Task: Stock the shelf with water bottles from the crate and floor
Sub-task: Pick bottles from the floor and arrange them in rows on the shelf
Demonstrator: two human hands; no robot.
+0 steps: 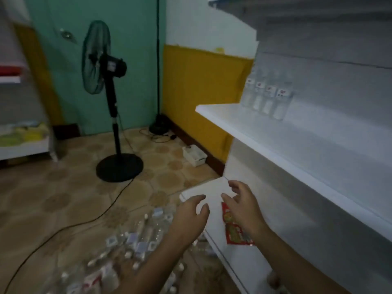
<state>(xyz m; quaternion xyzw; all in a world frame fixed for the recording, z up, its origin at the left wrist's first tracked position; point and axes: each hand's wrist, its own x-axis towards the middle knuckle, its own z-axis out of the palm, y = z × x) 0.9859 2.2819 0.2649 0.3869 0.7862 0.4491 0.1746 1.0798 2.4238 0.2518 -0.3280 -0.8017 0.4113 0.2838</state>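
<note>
From the head camera: reaching out over the low shelf [197, 193] with both hands. Left hand [188, 217] hanging loose, fingers a little bent, holding nothing. Right hand [241, 206] spread wide, holding nothing too, hovering just above a red packet [233, 230]. Four water bottles [267, 96] standing in a row on the upper shelf [222, 115]. More bottles on the floor [135, 240] lying in a pile, just beside the left arm. Probably best: dropping the hands to the pile, grabbing one bottle around its middle, standing it up next to the row.
</note>
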